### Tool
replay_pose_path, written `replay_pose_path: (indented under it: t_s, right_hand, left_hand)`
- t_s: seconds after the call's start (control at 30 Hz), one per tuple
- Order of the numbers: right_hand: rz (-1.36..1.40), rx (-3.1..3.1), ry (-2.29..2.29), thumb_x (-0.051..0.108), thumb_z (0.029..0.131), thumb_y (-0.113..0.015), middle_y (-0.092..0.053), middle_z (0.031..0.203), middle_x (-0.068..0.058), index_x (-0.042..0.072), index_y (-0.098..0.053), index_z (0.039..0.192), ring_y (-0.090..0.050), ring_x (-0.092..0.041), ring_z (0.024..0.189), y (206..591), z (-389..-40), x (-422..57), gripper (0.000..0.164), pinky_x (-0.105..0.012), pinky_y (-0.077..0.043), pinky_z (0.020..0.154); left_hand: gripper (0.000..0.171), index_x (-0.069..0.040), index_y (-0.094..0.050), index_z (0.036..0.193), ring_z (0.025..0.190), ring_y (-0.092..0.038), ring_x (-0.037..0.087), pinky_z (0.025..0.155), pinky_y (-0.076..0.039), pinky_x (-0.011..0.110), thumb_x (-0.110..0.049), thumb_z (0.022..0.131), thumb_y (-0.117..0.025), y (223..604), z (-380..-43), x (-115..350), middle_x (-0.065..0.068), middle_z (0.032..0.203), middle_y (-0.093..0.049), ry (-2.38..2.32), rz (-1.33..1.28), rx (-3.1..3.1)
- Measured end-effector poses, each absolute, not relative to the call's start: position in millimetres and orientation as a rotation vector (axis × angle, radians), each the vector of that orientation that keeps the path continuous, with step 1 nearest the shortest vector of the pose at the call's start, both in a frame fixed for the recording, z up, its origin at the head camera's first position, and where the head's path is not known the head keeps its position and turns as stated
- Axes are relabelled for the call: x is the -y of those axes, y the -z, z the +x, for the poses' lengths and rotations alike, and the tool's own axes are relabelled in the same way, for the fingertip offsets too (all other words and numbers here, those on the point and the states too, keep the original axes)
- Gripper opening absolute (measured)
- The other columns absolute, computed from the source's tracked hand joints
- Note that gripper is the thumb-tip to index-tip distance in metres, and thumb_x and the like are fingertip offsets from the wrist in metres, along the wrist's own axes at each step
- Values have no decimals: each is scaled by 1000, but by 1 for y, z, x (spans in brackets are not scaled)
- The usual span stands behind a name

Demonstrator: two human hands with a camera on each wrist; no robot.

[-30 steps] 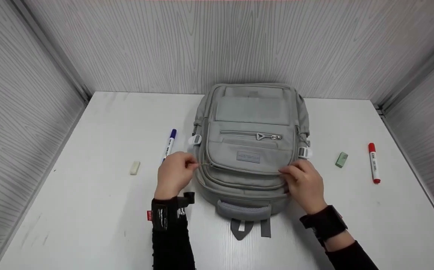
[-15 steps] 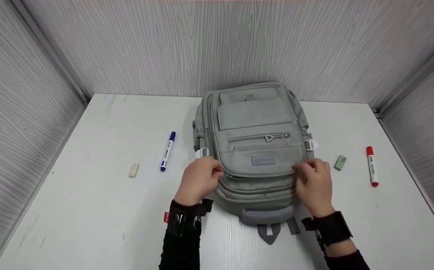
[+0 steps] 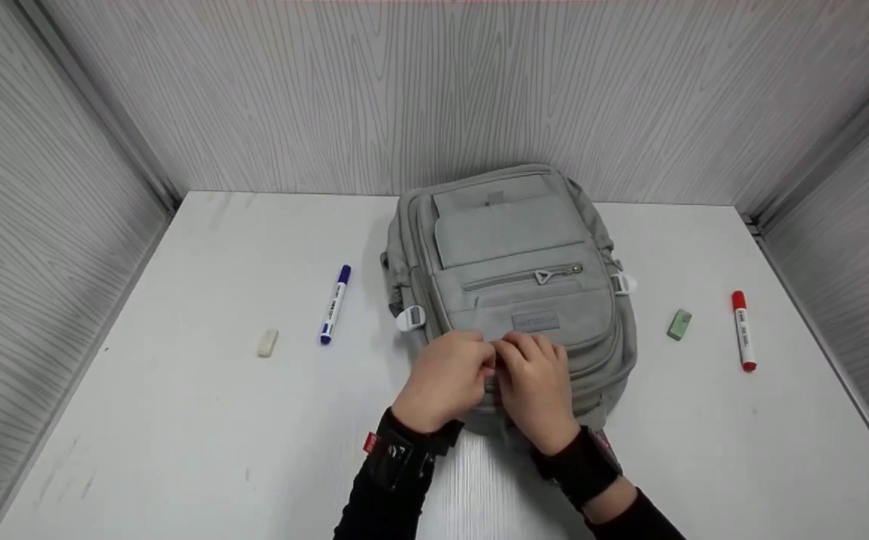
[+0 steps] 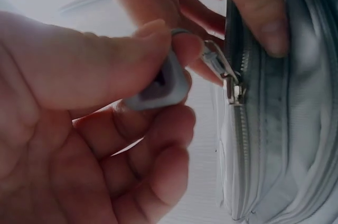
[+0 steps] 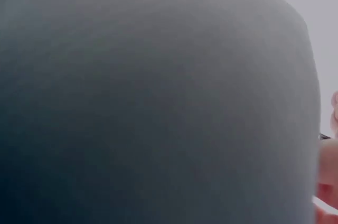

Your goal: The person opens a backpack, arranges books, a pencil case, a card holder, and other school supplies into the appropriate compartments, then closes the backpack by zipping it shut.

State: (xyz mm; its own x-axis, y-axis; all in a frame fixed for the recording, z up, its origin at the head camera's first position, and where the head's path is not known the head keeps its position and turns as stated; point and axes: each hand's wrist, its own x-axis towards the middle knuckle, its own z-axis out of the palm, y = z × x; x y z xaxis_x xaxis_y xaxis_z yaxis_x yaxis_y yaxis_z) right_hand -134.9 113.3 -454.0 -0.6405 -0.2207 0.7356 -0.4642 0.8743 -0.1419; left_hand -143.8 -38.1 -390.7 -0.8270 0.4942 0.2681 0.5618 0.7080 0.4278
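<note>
A grey backpack (image 3: 509, 232) lies slanted on the white table, its front pocket facing up. My left hand (image 3: 449, 382) is at the near end of the bag; in the left wrist view it pinches a pale zipper pull (image 4: 163, 89) between thumb and forefinger. That pull hangs from a metal slider (image 4: 232, 91) on the zipper track. Right beside it, my right hand (image 3: 539, 390) grips the bag's edge close to the zipper. Grey blurred backpack fabric (image 5: 158, 102) fills most of the right wrist view. Both hands cover part of the bag's near end.
Left of the bag lie a blue-capped marker (image 3: 335, 304) and a whitish eraser (image 3: 268, 343). On the right are a green eraser (image 3: 679, 325) and a red-capped marker (image 3: 744, 331). A wood-grain panel (image 3: 374, 90) stands behind the bag.
The backpack has turned, its near end swinging right. My left hand has moved right along the near end, and my right hand has come left from the bag's right side to meet it.
</note>
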Motion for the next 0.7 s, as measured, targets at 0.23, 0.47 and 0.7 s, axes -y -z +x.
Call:
replay_pose_path:
  t_s: [0.23,0.47,0.7]
  right_hand:
    - [500,2292,-414,5,75,-81,-65,78,-2,12,-72,77,-56,-21,74,455,-140,-115,12,-37,-40,67]
    - [522,2281,-450,4,68,-84,-65,72,-1,13,-71,73,-56,-22,69,454,-141,-120,16,-37,-43,66]
    - [540,2293,-484,8,70,-84,-64,71,0,13,-70,72,-55,-21,68,453,-139,-125,14,-35,-41,64]
  left_hand:
    - [14,-10,-67,70,66,-59,20,60,-46,28,-5,82,-71,391,-144,40,3,70,-59,712,-846,2807]
    - [6,-11,-73,80,80,-64,22,71,-53,37,-12,86,-73,400,-161,65,3,83,-66,843,-609,2865]
    - [5,-14,-77,86,77,-58,21,66,-49,35,-18,87,-74,419,-179,74,5,85,-57,883,-324,2822]
